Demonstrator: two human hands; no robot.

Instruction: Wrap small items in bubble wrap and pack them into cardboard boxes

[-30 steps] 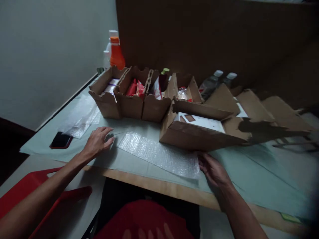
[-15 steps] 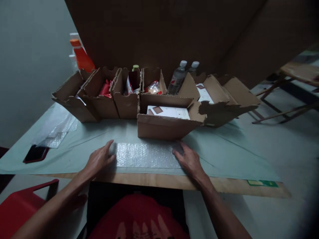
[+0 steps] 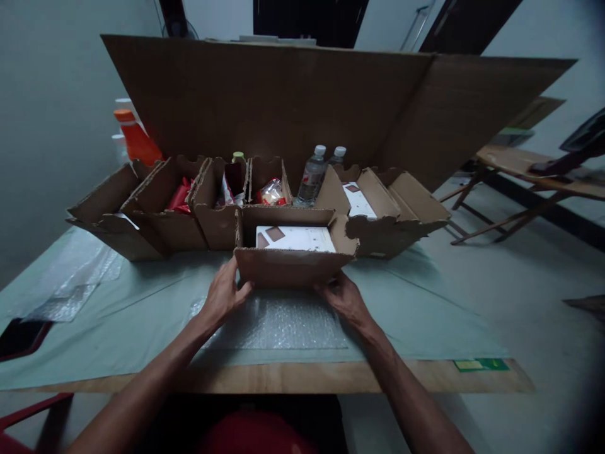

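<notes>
My left hand (image 3: pixel 224 295) grips the left front corner of an open cardboard box (image 3: pixel 288 268), and my right hand (image 3: pixel 344 297) holds its right front corner. Inside the box lies a white carton with brown squares (image 3: pixel 295 238). A sheet of bubble wrap (image 3: pixel 278 325) lies flat on the table right below the box and between my wrists.
A row of open cardboard boxes (image 3: pixel 161 217) with red packets stands behind, two water bottles (image 3: pixel 312 174) and an orange bottle (image 3: pixel 135 135) further back. A tall cardboard sheet (image 3: pixel 302 101) walls the back. More bubble wrap (image 3: pixel 70 284) and a dark phone (image 3: pixel 21 337) lie left.
My hands left the bubble wrap sheet and moved forward onto the front corners of the open box. The view tilted up and centred on the table.
</notes>
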